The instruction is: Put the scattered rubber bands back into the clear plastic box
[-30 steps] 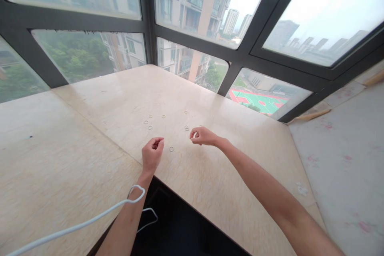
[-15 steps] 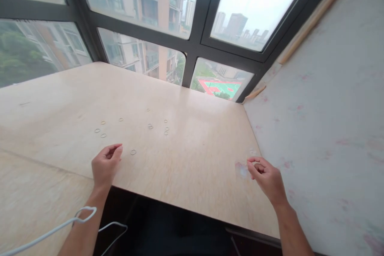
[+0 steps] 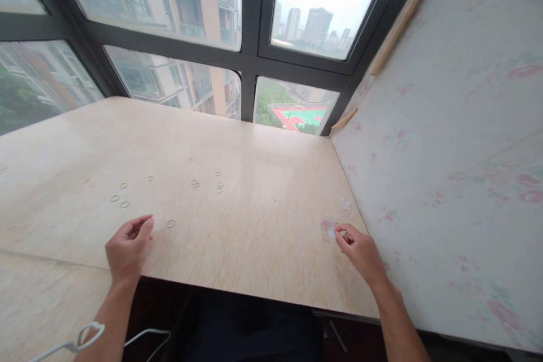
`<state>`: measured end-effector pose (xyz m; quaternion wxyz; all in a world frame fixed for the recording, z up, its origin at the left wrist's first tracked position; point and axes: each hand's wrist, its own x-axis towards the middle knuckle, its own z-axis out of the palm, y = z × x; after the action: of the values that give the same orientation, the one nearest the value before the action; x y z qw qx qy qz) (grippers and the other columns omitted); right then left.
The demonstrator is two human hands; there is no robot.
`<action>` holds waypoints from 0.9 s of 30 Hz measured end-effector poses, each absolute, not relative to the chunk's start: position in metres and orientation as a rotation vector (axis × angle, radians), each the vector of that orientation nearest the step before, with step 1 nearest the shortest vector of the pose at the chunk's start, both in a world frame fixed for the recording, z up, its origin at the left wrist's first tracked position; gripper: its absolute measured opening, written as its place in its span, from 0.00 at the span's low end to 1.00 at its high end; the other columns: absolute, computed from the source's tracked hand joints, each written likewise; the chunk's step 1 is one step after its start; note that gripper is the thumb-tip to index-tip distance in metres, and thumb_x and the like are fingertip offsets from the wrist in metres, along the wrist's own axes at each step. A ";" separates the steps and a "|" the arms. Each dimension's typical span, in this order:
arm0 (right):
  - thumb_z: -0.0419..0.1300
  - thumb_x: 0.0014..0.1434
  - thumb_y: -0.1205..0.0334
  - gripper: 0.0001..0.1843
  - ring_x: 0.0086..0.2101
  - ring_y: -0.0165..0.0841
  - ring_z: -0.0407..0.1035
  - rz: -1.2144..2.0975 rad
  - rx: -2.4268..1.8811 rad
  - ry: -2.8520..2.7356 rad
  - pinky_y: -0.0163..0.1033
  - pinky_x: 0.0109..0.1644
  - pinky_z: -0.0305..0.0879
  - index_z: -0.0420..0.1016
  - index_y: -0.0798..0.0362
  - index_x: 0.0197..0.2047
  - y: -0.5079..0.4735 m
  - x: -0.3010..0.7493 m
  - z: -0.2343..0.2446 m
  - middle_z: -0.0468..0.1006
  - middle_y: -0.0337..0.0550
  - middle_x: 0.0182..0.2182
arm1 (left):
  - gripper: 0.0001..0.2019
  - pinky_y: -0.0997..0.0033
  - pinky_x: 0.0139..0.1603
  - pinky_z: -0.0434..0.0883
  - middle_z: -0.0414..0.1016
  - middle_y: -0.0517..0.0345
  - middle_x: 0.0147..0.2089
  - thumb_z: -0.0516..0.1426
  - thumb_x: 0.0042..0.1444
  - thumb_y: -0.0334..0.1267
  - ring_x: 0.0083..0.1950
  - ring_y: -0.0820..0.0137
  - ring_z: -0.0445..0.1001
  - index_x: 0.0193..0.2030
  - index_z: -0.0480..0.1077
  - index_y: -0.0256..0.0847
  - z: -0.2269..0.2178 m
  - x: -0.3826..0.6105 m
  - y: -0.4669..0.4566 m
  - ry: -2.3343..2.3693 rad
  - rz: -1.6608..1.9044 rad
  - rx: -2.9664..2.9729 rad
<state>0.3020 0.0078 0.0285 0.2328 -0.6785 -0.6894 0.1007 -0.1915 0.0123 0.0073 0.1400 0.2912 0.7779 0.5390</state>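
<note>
My left hand (image 3: 129, 246) is closed in a pinch just above the table near its front edge. Whatever may be between those fingertips is hidden or too small to make out. Just right of it lies a thin round ring (image 3: 170, 227). On the right, my right hand (image 3: 360, 250) pinches the right side of a small clear plastic bag (image 3: 328, 226) with pinkish print. The bag lies at or close to the tabletop. Further back are several thin rings, including a yellowish ring (image 3: 123, 188) at the left and an overlapping pair of rings (image 3: 195, 186) near the middle.
The marbled beige tabletop (image 3: 263, 249) runs back to dark window frames (image 3: 249, 85). A small crumpled whitish piece (image 3: 345, 203) lies by the flowered wall (image 3: 445, 181) on the right. A white cable (image 3: 91, 328) hangs by my left forearm.
The view has turned slightly, so the scene sits further left. My left hand keeps its pinch beside the ring. My right hand has shifted slightly nearer to me at the bag.
</note>
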 end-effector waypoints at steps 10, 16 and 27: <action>0.51 0.62 0.46 0.20 0.16 0.28 0.63 0.251 -1.710 -1.878 0.30 0.23 0.60 0.75 0.51 0.33 -0.039 0.288 -0.006 0.65 0.33 0.15 | 0.14 0.69 0.31 0.71 0.75 0.60 0.27 0.57 0.46 0.43 0.27 0.67 0.73 0.37 0.76 0.39 0.002 -0.202 0.028 2.375 1.286 0.940; 0.50 0.61 0.42 0.23 0.17 0.27 0.66 0.229 -1.697 -1.915 0.29 0.23 0.62 0.77 0.50 0.34 -0.043 0.284 -0.017 0.70 0.34 0.17 | 0.14 0.69 0.37 0.70 0.77 0.55 0.32 0.54 0.51 0.41 0.31 0.66 0.74 0.38 0.76 0.38 0.004 -0.191 0.072 2.327 1.149 1.291; 0.51 0.60 0.41 0.22 0.15 0.27 0.66 0.274 -1.669 -1.864 0.27 0.21 0.63 0.77 0.48 0.33 -0.040 0.289 -0.020 0.70 0.34 0.16 | 0.13 0.69 0.46 0.69 0.74 0.51 0.43 0.55 0.53 0.32 0.42 0.66 0.74 0.43 0.78 0.40 0.018 -0.150 0.186 1.993 0.435 2.130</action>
<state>0.2890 -0.0401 -0.0205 0.3074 -0.6310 -0.7047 0.1036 -0.1502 0.1859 0.0180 0.0960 0.7190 0.6725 0.1470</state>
